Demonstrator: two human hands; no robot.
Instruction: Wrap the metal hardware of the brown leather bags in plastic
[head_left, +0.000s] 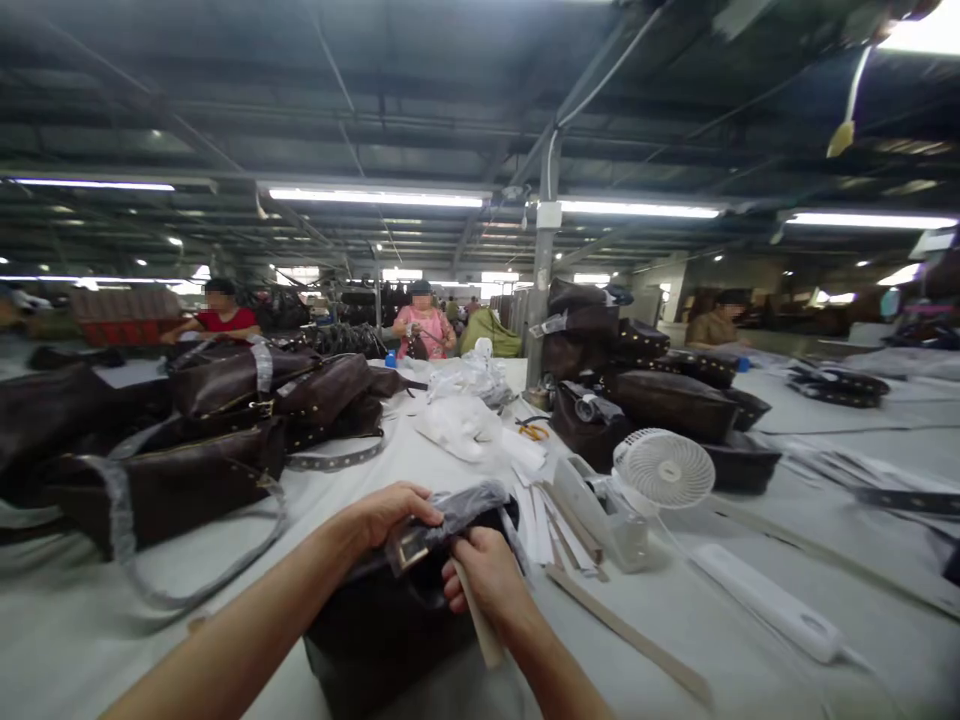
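A dark leather bag [390, 630] stands on the white table right in front of me. My left hand [394, 510] is closed on a plastic-wrapped strap [469, 508] with a metal buckle [411, 552], at the top of the bag. My right hand [487, 575] is closed around a flat beige strip [480, 620], just beside the wrapped strap. The strip's lower end points down towards me over the bag's side. The right fingertips are partly hidden against the dark bag.
Dark bags [217, 470] are heaped on the left, more [667, 400] on the right. Beyond my hands lie crumpled clear plastic [461, 425] and orange-handled scissors [534, 432]. Right of me are paper strips [551, 525], a white fan [666, 470] and a power strip [769, 603]. People work further back.
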